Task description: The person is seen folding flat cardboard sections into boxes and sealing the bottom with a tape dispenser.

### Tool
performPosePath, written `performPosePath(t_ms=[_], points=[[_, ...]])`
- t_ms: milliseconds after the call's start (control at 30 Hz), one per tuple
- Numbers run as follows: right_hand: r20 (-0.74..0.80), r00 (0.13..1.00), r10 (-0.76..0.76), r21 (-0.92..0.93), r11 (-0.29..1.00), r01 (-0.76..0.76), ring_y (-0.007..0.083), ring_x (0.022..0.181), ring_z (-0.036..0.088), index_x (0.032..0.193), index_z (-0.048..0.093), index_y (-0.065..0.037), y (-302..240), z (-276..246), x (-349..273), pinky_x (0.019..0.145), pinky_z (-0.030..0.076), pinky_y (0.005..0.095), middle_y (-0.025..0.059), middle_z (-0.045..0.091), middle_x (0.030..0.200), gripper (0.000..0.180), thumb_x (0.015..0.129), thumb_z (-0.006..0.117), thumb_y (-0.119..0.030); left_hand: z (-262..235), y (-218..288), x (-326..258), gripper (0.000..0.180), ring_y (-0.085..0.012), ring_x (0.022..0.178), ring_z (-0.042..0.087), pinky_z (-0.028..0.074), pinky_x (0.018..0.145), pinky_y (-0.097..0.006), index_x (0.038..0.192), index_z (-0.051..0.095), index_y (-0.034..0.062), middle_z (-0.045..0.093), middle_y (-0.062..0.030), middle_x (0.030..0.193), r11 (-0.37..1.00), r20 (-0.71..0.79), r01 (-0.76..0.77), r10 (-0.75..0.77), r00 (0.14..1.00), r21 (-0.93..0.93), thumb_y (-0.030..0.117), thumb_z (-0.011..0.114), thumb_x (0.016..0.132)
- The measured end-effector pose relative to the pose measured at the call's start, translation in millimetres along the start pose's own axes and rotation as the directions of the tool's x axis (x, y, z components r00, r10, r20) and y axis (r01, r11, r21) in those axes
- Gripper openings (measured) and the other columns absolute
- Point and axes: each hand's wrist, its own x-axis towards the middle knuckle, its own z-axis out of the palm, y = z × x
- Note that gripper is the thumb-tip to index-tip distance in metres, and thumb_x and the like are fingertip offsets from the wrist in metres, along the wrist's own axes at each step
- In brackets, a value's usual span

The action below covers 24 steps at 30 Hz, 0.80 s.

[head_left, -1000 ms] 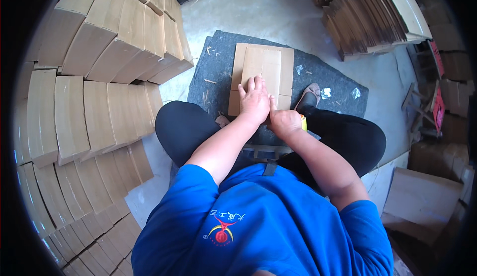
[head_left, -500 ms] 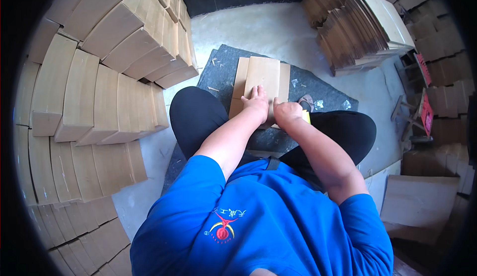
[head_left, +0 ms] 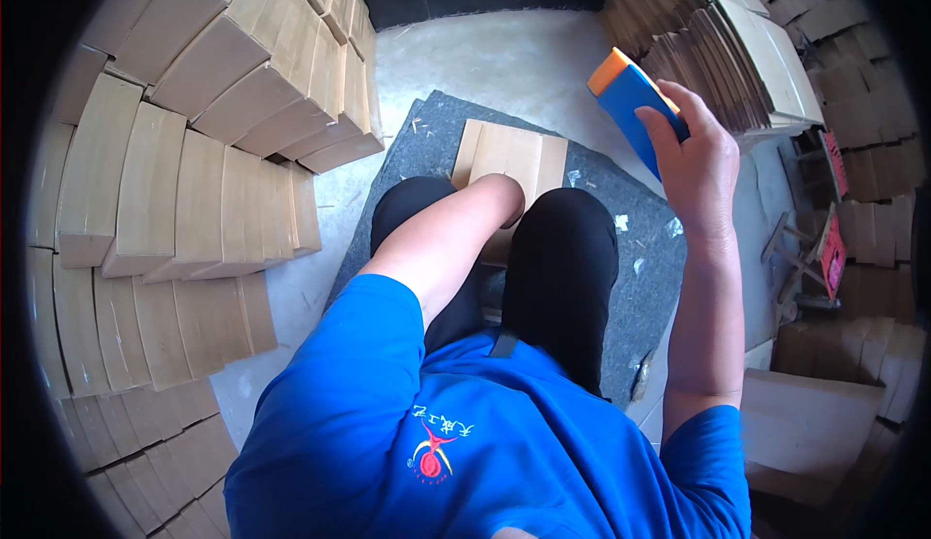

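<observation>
My right hand (head_left: 700, 146) is raised at the right, thumb and fingers closed around a flat, block-like piece (head_left: 630, 112), blue on its broad face and orange along its far edge. Its exact kind does not show. A brown cardboard box (head_left: 529, 156) lies between my knees, its near part hidden by my legs. Over the near side of this box, my left hand (head_left: 506, 195) is bent downward, and its fingers are out of sight. Whether it grips the cardboard cannot be made out.
Under the box is a dark grey mat (head_left: 621, 175) with small scraps on it. Stacked cartons (head_left: 204, 199) rise along the left. Flattened cardboard (head_left: 718, 64) is piled at the far right, and a folding stool with a red seat (head_left: 832, 248) stands nearer.
My right hand has lifted from the box up and right, now holding the blue-and-orange piece. My left hand has turned down toward me. My right knee has swung inward beside the box.
</observation>
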Motion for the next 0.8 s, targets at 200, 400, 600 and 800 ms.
performPosePath(t_ms=[200,400,600,800], points=[[0.088,0.960,0.265,0.310,0.909,-0.279,0.0161,0.080,0.067,0.113,0.069,-0.008,57.2,63.8,-16.5,0.077,0.053,0.0293,0.0075,0.071,0.090,0.029,0.088,0.075,-0.022,-28.8,-21.9,-0.2,0.053,-0.0336,0.122,0.057,0.048,0.099,-0.039,0.126,0.063,0.0020,0.061,-0.0185,0.130,0.990,0.353,-0.138,0.129,0.927,0.001,0.022,0.076,0.079],[0.207,0.847,0.489,0.731,0.499,-0.466,0.0096,0.086,0.063,0.111,0.070,-0.001,101.6,100.6,-27.7,0.079,0.052,0.0245,0.0056,0.069,0.095,0.024,0.091,0.070,-0.014,-40.1,-40.0,-22.3,0.052,-0.0354,0.122,0.056,0.046,0.101,-0.041,0.133,0.055,0.0015,0.058,-0.0189,0.134,0.971,0.018,-0.040,0.046,0.999,-0.236,0.024,0.066,0.087],[0.357,0.823,0.442,0.847,0.219,-0.485,0.0113,0.085,0.062,0.104,0.069,0.000,137.4,111.0,-35.6,0.081,0.052,0.0269,0.0058,0.069,0.094,0.019,0.087,0.067,-0.007,-63.3,-60.3,-18.0,0.035,-0.0174,0.088,0.064,0.050,0.081,-0.031,0.103,0.068,0.0028,0.067,-0.0073,0.104,0.450,-0.140,-0.190,0.143,0.980,-0.873,0.034,0.053,0.099],[0.369,0.885,0.282,0.763,0.452,-0.462,0.0093,0.083,0.063,0.100,0.071,0.001,132.1,119.0,-24.3,0.078,0.050,0.0240,0.0043,0.070,0.094,0.018,0.083,0.074,-0.006,-86.3,-42.8,-40.8,0.064,-0.0145,0.097,0.059,0.047,0.087,-0.031,0.114,0.062,0.0029,0.064,-0.0055,0.103,-0.587,-0.521,-0.323,0.202,0.830,-0.742,0.060,0.035,0.101]])
